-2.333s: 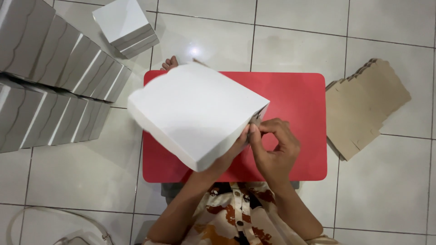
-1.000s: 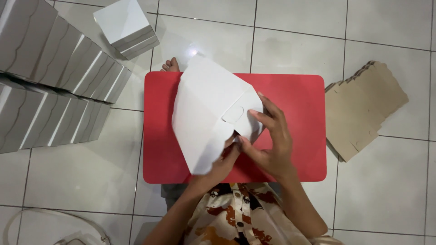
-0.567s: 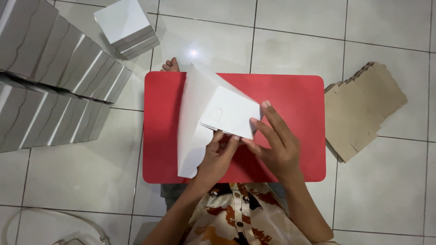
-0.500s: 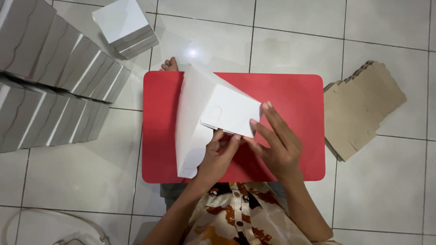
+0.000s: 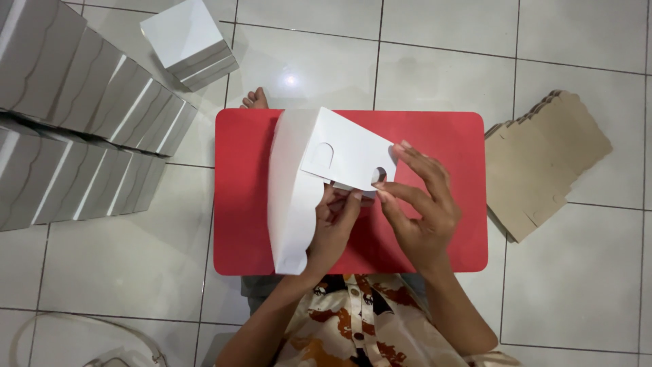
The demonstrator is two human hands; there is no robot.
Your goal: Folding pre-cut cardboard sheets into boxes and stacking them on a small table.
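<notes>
A white cardboard box (image 5: 299,183) stands partly folded over a small red table (image 5: 448,136). One tall panel faces left and a flap with a rounded slot and a hole points right. My left hand (image 5: 333,228) reaches under the flap and grips the box's lower edge. My right hand (image 5: 418,204) pinches the flap's right end, thumb below and fingers on top.
Two rows of folded white boxes (image 5: 81,129) lie on the tiled floor at the left, with one more box (image 5: 190,41) at the top. A stack of flat brown cardboard blanks (image 5: 543,160) sits right of the table. A bare foot (image 5: 255,98) shows behind the table.
The box was turned from lying flat to standing on edge. Both hands shifted to the right flap, which now folds in further over the table.
</notes>
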